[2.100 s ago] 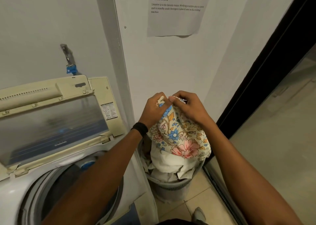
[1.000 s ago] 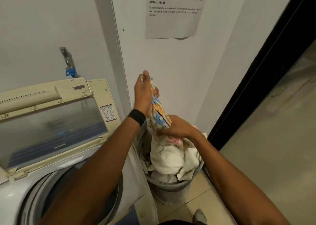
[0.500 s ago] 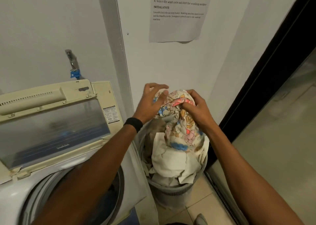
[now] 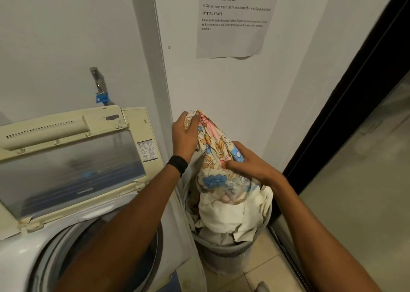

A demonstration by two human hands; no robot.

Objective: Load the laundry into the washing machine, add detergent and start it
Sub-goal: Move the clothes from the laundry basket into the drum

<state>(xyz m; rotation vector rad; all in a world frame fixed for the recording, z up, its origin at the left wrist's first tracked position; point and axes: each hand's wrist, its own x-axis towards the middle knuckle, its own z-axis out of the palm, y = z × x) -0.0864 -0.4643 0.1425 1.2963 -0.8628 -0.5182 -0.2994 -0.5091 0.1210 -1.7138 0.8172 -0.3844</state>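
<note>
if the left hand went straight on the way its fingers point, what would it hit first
Probably the white wall behind the laundry basket. The left hand grips the top of the floral cloth with fingers pointing toward it, nothing else in between, though depth is unclear.

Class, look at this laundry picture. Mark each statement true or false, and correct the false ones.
1. The left hand and the right hand both grip the floral cloth. True.
2. The laundry basket stands right of the washing machine. True.
3. The machine's lid is shut. False: the lid stands open, with the drum exposed.
4. The floral cloth lies inside the drum. False: it is held above the laundry basket.
5. Both arms are bare. False: a black band circles the arm behind the left hand.
6. A printed sheet hangs on the wall. True.
</note>
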